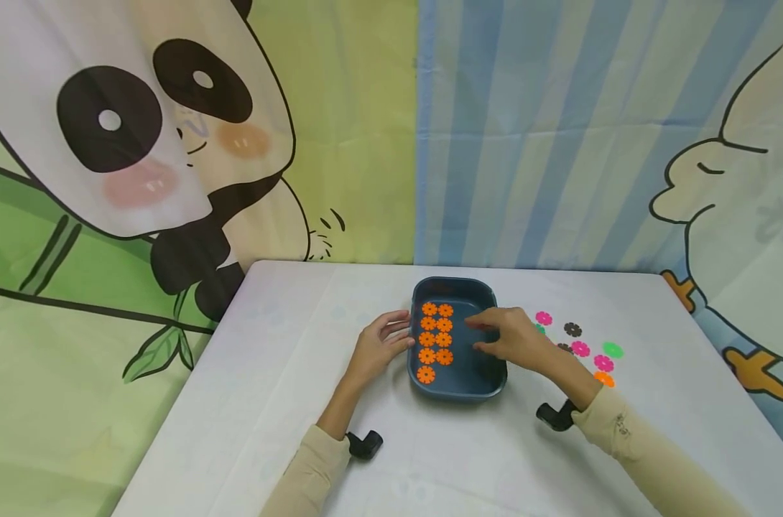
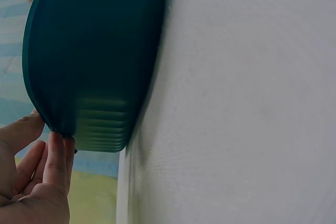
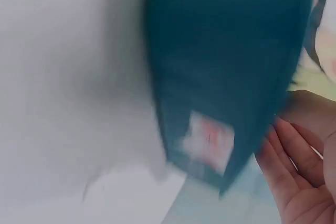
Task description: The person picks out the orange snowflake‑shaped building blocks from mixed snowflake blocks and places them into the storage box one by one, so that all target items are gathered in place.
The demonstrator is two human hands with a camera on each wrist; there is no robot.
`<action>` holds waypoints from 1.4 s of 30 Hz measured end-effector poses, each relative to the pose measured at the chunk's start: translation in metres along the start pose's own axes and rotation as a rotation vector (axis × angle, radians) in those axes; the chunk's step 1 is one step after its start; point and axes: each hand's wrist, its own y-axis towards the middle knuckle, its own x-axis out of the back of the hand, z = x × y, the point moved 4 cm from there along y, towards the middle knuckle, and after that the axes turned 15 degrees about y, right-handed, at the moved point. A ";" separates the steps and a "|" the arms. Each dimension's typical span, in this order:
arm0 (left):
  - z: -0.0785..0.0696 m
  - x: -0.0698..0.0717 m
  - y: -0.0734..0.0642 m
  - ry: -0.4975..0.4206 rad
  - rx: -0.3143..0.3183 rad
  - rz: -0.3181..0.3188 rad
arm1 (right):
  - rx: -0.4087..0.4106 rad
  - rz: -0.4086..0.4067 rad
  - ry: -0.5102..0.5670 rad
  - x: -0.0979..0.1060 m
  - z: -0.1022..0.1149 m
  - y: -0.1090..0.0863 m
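Note:
A dark blue rectangular tray stands on the white table. Inside, along its left side, several orange flower-shaped discs lie in two columns, the left one reaching nearer to me. My left hand touches the tray's left rim with its fingertips; the left wrist view shows thumb and fingers at the edge of the tray. Over the tray's right half hovers my right hand, thumb and forefinger apart, with nothing visible between them. In the right wrist view, its fingers reach past the rim.
Right of the tray lie loose flower-shaped discs: pink, dark, green and orange. My right forearm partly covers this group. A white and red label is on the tray's outer wall. Behind the table hangs a cartoon-printed curtain.

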 end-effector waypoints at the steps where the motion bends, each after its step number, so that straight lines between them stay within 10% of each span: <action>1: 0.000 0.000 0.000 -0.001 0.002 0.000 | 0.003 -0.024 -0.011 0.008 -0.001 -0.007; 13: -0.013 0.002 -0.004 0.014 0.029 0.036 | -0.264 -0.257 -0.150 0.082 -0.040 -0.130; 20: -0.019 0.006 -0.006 0.018 0.029 0.048 | -0.449 -0.267 -0.155 0.091 -0.066 -0.181; 30: 0.001 0.000 0.000 0.014 0.014 -0.011 | -0.498 -0.260 -0.155 0.082 -0.089 -0.194; 42: -0.023 0.003 -0.006 0.013 0.012 0.047 | -0.447 -0.311 -0.200 0.084 -0.091 -0.190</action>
